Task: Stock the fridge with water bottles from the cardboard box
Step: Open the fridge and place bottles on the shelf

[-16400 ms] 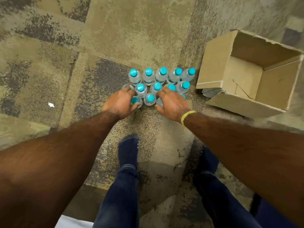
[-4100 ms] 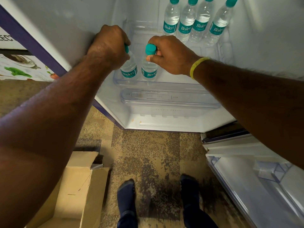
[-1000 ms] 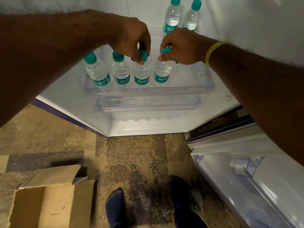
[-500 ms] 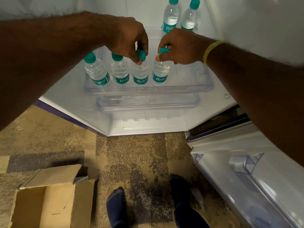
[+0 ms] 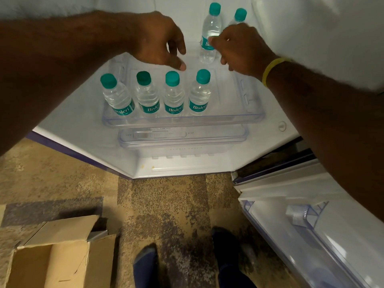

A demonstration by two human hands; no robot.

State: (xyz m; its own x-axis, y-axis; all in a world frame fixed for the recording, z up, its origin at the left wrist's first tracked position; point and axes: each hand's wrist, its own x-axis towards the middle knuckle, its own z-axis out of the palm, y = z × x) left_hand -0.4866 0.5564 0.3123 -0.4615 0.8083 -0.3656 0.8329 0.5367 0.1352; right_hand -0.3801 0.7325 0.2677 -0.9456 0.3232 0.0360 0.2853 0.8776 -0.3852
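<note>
**Carpet and feet below**

A mottled carpet (image 5: 166,204) in tan, with darker speckled grey patches, covers the floor. Two feet in dark blue socks stand on it, the left foot (image 5: 145,257) slightly nearer the bottom edge than the right foot (image 5: 223,238). A yellow wristband (image 5: 270,68) shows upper right.

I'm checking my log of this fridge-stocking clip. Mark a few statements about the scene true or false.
1. Four water bottles stand in a row at the front of the clear fridge shelf. True.
2. The left hand grips a bottle cap. False: it hovers above the row with relaxed fingers, holding nothing.
3. The right hand has a yellow wristband at its wrist. True.
4. The cardboard box sits on that shelf. False: it stands on the carpet, below and to the left.
5. The bottle caps are red. False: they are teal.
</note>
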